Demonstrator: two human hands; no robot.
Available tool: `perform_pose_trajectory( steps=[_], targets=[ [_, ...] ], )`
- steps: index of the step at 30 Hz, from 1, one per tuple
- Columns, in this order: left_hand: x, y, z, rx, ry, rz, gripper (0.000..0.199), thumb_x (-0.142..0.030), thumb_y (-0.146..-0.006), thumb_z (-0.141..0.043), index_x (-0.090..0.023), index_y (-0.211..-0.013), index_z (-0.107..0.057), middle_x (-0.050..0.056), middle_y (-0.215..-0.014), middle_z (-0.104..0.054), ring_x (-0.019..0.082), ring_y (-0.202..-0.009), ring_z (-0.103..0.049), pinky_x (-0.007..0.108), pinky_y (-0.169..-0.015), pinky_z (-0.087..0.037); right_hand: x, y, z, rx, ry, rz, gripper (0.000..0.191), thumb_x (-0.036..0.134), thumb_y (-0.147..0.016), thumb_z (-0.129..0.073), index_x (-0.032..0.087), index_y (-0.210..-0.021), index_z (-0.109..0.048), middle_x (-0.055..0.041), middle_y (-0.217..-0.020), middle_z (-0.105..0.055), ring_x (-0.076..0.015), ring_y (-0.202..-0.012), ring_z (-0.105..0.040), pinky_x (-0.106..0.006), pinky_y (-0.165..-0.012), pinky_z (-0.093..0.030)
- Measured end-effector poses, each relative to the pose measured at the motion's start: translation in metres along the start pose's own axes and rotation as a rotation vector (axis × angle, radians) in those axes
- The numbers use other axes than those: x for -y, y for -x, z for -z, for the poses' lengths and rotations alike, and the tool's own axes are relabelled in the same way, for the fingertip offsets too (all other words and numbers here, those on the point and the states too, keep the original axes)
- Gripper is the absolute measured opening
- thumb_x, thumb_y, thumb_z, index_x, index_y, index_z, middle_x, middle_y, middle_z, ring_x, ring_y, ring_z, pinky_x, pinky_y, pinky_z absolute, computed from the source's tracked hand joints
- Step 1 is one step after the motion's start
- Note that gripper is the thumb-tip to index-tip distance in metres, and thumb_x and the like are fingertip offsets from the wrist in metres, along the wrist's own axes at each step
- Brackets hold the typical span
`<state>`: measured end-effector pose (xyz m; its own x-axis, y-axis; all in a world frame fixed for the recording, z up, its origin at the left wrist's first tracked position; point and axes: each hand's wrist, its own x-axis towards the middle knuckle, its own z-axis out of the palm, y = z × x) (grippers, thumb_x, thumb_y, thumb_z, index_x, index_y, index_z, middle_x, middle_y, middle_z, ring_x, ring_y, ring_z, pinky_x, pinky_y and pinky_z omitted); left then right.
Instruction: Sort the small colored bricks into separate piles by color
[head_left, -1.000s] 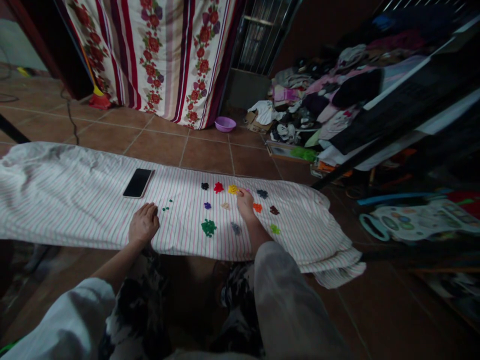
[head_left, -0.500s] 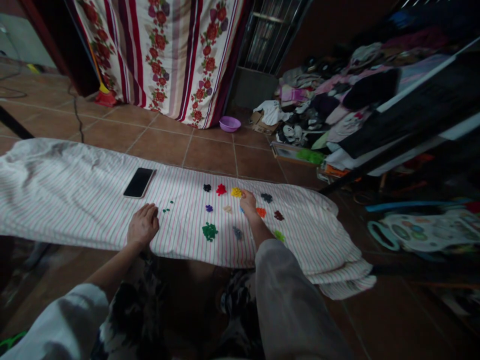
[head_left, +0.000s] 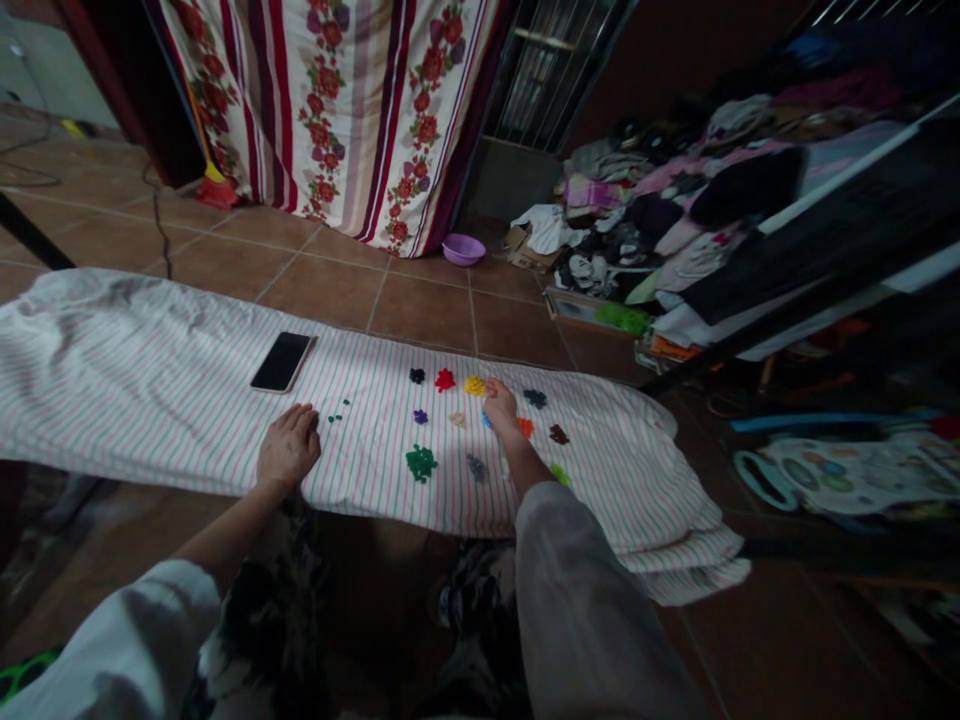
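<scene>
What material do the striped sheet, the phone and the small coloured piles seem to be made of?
Sheet: woven cloth, matte; it wrinkles and folds at the edge.
Phone: glossy black face, likely glass.
Piles, such as the green pile: probably small plastic beads; too small to be sure.

home, cluttered room | tiled floor (head_left: 420,300) | floral curtain (head_left: 360,110) | clothes heap (head_left: 660,210)

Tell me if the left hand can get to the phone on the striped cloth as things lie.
Probably yes. The left hand rests flat on the striped cloth, and the phone lies just beyond its fingers with only bare cloth between.
</scene>
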<state>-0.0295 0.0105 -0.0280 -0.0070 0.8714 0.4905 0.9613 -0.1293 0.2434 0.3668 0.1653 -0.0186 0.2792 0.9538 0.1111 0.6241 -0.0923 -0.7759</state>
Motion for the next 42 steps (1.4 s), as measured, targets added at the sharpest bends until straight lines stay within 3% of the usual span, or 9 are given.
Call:
perform_pose_trajectory(
  steps=[7, 13, 16, 23, 27, 33, 37, 42],
  targets=[
    [0.000, 0.001, 0.001, 0.003, -0.006, -0.004, 0.032, -0.017, -0.083, -0.044, -0.010, -0.107, -0.063, 0.016, -0.119, -0.066, 0.030, -0.120, -0.056, 0.043, -0.103, -0.044, -0.001, 0.001, 0.007, 0.000, 0.000, 0.006, 0.050, 0.012, -0.072, -0.040, 0.015, -0.117, -0.064, -0.0103, -0.109, -0.071, -0.0196, -0.105, -0.065, -0.036, -0.098, -0.048],
    [-0.001, 0.001, 0.004, 0.029, -0.027, 0.017, 0.034, -0.016, -0.084, -0.043, -0.009, -0.109, -0.064, 0.014, -0.121, -0.066, 0.028, -0.121, -0.056, 0.041, -0.104, -0.043, 0.024, 0.013, 0.006, -0.059, 0.071, 0.160, 0.041, 0.016, -0.077, -0.042, 0.014, -0.108, -0.069, -0.0126, -0.108, -0.071, -0.0232, -0.103, -0.064, -0.038, -0.099, -0.047],
    [-0.001, 0.001, 0.004, 0.052, -0.021, 0.038, 0.034, -0.016, -0.083, -0.043, -0.010, -0.110, -0.064, 0.014, -0.122, -0.065, 0.027, -0.122, -0.054, 0.041, -0.105, -0.042, 0.045, 0.030, -0.011, -0.012, 0.025, 0.303, 0.037, 0.017, -0.079, -0.042, 0.016, -0.103, -0.070, -0.0106, -0.105, -0.071, -0.0219, -0.100, -0.064, -0.037, -0.098, -0.048],
    [-0.002, 0.001, 0.008, 0.102, 0.014, 0.096, 0.036, -0.016, -0.084, -0.043, -0.011, -0.114, -0.063, 0.014, -0.126, -0.063, 0.027, -0.127, -0.050, 0.041, -0.108, -0.039, 0.101, 0.099, -0.074, 0.340, -0.066, 0.528, 0.029, 0.017, -0.086, -0.047, 0.019, -0.100, -0.072, -0.0069, -0.103, -0.068, -0.0169, -0.096, -0.063, -0.030, -0.089, -0.050],
    [-0.002, 0.000, 0.010, 0.128, 0.012, 0.089, 0.037, -0.015, -0.085, -0.041, -0.009, -0.114, -0.063, 0.014, -0.128, -0.061, 0.026, -0.127, -0.049, 0.039, -0.109, -0.038, 0.131, 0.133, -0.113, 0.509, -0.022, 0.612, 0.029, 0.012, -0.087, -0.048, 0.020, -0.101, -0.071, -0.0047, -0.101, -0.068, -0.0146, -0.096, -0.062, -0.028, -0.091, -0.048],
    [0.000, 0.000, 0.009, 0.119, 0.016, 0.093, 0.037, -0.014, -0.085, -0.041, -0.009, -0.116, -0.062, 0.014, -0.129, -0.061, 0.025, -0.128, -0.049, 0.039, -0.110, -0.038, 0.157, 0.159, -0.143, 0.545, 0.229, 0.554, 0.030, 0.016, -0.089, -0.051, 0.020, -0.115, -0.066, -0.0082, -0.108, -0.062, -0.0174, -0.101, -0.059, -0.028, -0.091, -0.046],
    [0.001, 0.000, 0.009, 0.126, 0.043, 0.096, 0.037, -0.013, -0.085, -0.043, -0.011, -0.116, -0.062, 0.014, -0.129, -0.061, 0.026, -0.129, -0.048, 0.042, -0.110, -0.038, 0.160, 0.168, -0.146, 0.501, 0.296, 0.501, 0.023, 0.019, -0.092, -0.050, 0.023, -0.108, -0.066, -0.0062, -0.105, -0.060, -0.0160, -0.093, -0.059, -0.026, -0.084, -0.046],
    [0.002, 0.000, 0.009, 0.105, 0.070, 0.095, 0.036, -0.012, -0.083, -0.044, -0.013, -0.115, -0.062, 0.014, -0.127, -0.061, 0.027, -0.128, -0.049, 0.043, -0.109, -0.039, 0.159, 0.175, -0.145, 0.451, 0.281, 0.525, 0.018, 0.017, -0.092, -0.049, 0.020, -0.101, -0.065, -0.0063, -0.101, -0.059, -0.0163, -0.093, -0.057, -0.027, -0.086, -0.046]
  ],
)
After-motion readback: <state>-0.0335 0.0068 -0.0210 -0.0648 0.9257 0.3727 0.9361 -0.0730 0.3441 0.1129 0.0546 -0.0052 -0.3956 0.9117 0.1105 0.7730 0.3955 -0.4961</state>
